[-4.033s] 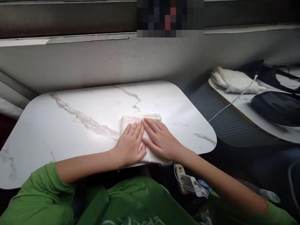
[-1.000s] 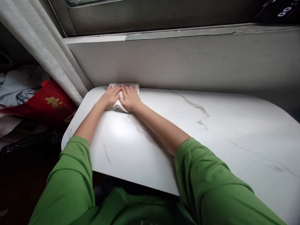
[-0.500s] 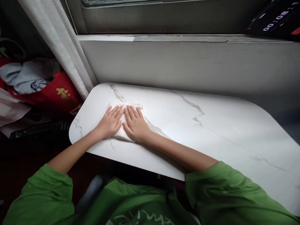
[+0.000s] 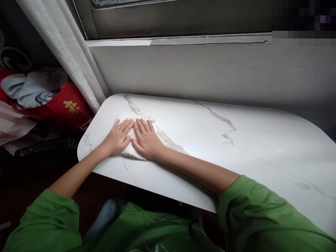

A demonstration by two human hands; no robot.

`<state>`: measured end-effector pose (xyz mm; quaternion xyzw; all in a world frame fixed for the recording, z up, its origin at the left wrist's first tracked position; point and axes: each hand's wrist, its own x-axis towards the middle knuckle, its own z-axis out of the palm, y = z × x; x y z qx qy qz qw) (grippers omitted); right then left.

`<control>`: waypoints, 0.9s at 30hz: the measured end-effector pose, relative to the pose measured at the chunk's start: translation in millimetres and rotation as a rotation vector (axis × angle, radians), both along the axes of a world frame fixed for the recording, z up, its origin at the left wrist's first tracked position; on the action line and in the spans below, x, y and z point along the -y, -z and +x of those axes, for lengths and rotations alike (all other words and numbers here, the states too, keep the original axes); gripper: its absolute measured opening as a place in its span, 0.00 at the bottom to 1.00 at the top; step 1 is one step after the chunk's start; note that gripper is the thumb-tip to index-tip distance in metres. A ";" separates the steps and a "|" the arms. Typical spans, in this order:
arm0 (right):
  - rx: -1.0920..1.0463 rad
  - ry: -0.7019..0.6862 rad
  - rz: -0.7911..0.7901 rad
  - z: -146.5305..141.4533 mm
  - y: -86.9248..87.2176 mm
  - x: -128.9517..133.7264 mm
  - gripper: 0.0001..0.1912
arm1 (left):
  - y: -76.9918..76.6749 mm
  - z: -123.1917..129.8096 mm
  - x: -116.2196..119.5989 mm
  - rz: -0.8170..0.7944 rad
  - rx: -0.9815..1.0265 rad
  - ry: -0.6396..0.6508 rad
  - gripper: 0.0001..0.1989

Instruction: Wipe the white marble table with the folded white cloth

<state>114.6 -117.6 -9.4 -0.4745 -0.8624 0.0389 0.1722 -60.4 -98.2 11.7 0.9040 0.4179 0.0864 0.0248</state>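
Observation:
A white cloth (image 4: 130, 151) lies spread on the left part of a white, marble-patterned tabletop (image 4: 183, 129). Flat on its left side rests my left hand (image 4: 117, 137), fingers stretched forward and slightly apart. My right hand (image 4: 147, 138) presses flat on the cloth's right side, its fingers extended too. The two hands are side by side, fingertips nearly touching. Much of the cloth is hidden beneath them.
Left of the table stands a red bag (image 4: 70, 105) with grey fabric (image 4: 34, 87) in it. A pale curtain (image 4: 70, 49) hangs at the table's back left corner. Behind the table runs a wall (image 4: 183, 70) below a window frame (image 4: 170, 21). The top right corner is pixelated.
Both hands and the cloth have slid a little to the left across the tabletop. The fingers have stayed flat on the cloth.

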 end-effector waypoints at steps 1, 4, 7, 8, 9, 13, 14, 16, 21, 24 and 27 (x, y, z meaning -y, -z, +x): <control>0.004 0.009 -0.006 -0.2 0.4 -18.5 0.36 | 0.3 1.7 -17.1 -0.004 -0.015 -0.022 0.26; 0.027 0.035 -0.029 -2.9 -0.5 -77.5 0.36 | -2.2 6.1 -71.5 -0.012 -0.049 -0.063 0.26; 0.017 0.101 -0.045 -9.6 -2.0 -126.6 0.35 | -8.3 7.9 -118.0 -0.012 -0.049 -0.051 0.26; 0.006 0.131 -0.046 -12.3 -2.1 -138.1 0.35 | -10.2 7.8 -129.2 -0.014 -0.051 -0.051 0.26; -0.005 0.156 -0.046 -14.9 -2.1 -146.9 0.35 | -11.7 7.4 -137.8 -0.018 -0.056 -0.058 0.26; -0.025 0.168 -0.037 -20.6 -0.1 -158.1 0.35 | -12.4 3.8 -144.3 -0.044 -0.076 -0.113 0.27; -0.027 0.150 -0.035 -21.0 0.7 -156.2 0.35 | -11.4 2.3 -139.9 -0.051 -0.075 -0.126 0.27; -0.029 0.099 -0.031 -22.3 2.0 -147.5 0.35 | -8.8 -2.0 -125.3 -0.056 -0.069 -0.155 0.28; -0.030 -0.028 -0.030 -37.2 0.2 -89.0 0.35 | -3.7 -25.5 -58.5 -0.045 -0.066 -0.212 0.28; -0.058 -0.077 -0.029 -51.9 -4.7 -34.2 0.35 | -4.1 -46.5 -3.6 -0.013 -0.062 -0.201 0.28; -0.080 -0.158 -0.030 -64.1 -9.7 14.8 0.35 | -6.2 -65.8 48.9 0.011 -0.059 -0.187 0.27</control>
